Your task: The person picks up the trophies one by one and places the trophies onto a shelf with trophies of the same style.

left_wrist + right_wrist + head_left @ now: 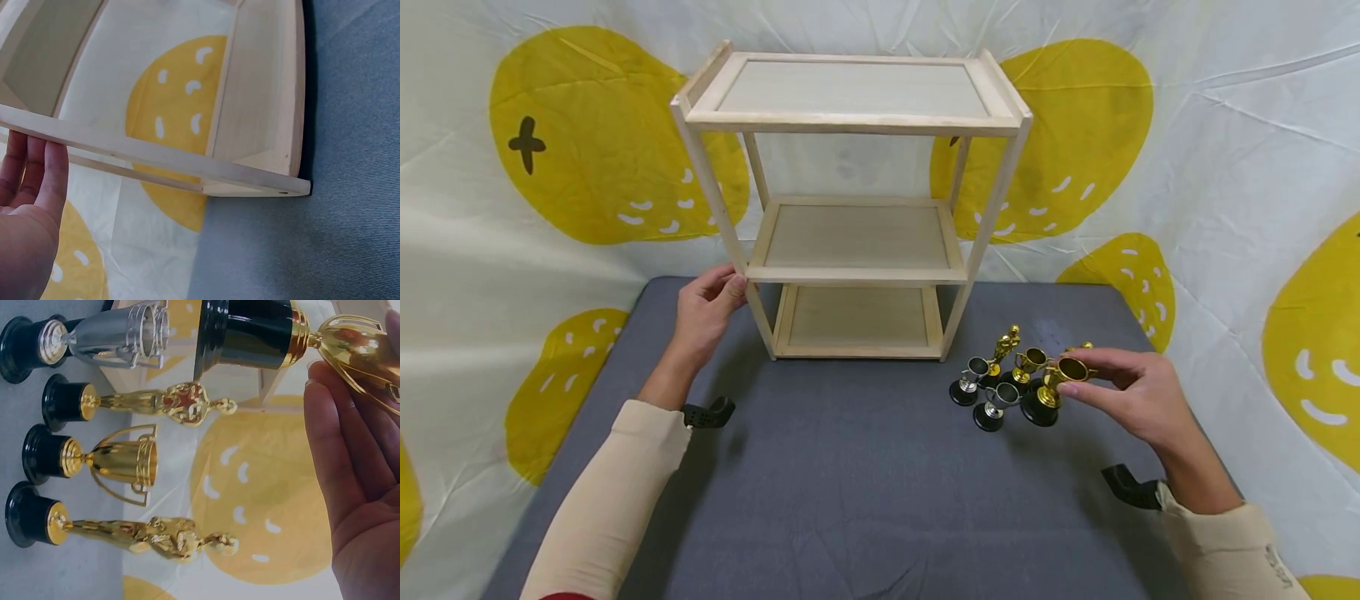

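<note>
My right hand (1138, 392) grips a gold trophy cup (1051, 393) on a black base by its bowl. In the right wrist view that black base (250, 331) hangs above the level of the other bases. Close by stand two silver trophy cups (1002, 397), a smaller gold cup (1028, 362) and two gold figure trophies (169, 536), one mostly hidden behind my right hand in the head view. At the left, my left hand (706, 307) holds the front left post of a three-tier wooden shelf (857, 275), fingers behind the post (150, 152).
The shelf stands at the back of a grey cloth-covered table (850, 467). Behind and beside it hangs a white curtain (865, 25) with yellow printed shapes. Black wrist mounts (709, 413) project from both sleeves.
</note>
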Action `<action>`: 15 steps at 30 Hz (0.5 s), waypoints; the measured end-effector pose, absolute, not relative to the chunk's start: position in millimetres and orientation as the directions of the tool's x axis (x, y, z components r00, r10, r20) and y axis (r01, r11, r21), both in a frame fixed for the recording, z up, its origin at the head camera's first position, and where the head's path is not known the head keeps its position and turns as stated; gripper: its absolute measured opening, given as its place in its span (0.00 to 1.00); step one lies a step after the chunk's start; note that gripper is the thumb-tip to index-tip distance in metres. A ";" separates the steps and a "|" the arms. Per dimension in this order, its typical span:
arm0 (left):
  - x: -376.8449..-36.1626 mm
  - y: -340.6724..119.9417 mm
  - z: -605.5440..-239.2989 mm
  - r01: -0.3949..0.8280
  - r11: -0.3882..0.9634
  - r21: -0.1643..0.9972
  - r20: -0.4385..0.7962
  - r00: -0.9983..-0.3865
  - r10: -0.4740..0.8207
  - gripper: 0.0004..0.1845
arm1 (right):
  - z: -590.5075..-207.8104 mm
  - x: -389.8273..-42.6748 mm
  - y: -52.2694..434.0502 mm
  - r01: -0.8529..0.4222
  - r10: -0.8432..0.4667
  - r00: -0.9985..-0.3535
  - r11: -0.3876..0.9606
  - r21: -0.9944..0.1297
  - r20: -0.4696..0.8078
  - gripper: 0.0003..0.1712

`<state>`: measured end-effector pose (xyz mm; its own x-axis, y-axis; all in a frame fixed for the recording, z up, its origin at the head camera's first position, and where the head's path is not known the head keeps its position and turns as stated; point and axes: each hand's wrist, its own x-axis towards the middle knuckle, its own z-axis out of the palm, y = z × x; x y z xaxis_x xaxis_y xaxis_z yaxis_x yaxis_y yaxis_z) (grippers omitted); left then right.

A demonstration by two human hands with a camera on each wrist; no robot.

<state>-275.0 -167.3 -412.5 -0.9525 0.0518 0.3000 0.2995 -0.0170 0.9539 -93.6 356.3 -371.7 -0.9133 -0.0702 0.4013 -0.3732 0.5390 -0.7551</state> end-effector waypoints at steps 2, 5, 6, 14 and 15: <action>-274.8 -167.5 -413.1 0.297 -0.015 0.955 0.297 -0.953 0.053 0.20 | -370.8 -94.0 354.8 -0.394 -0.086 -0.906 0.534 -0.748 0.415 0.25; -274.6 -168.0 -414.3 0.291 -0.016 0.956 0.292 -0.955 0.053 0.20 | -369.5 -94.7 352.2 -0.415 -0.105 -0.897 0.529 -0.740 0.429 0.25; -274.5 -168.1 -414.7 0.291 -0.015 0.957 0.292 -0.955 0.054 0.20 | -368.9 -95.1 351.2 -0.416 -0.103 -0.897 0.529 -0.740 0.430 0.24; -275.5 -168.3 -414.2 0.293 -0.012 0.956 0.293 -0.955 0.052 0.21 | -363.8 -100.0 344.0 -0.437 -0.132 -0.888 0.539 -0.720 0.440 0.24; -275.6 -168.3 -414.2 0.293 -0.011 0.956 0.293 -0.955 0.051 0.21 | -363.2 -100.6 343.3 -0.441 -0.136 -0.887 0.535 -0.721 0.441 0.24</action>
<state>-275.6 -168.3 -414.2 -0.9547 0.0514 0.2931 0.2930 -0.0108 0.9561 -100.6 343.3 -363.2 -0.8869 -0.1363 0.4415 -0.4410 0.5351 -0.7206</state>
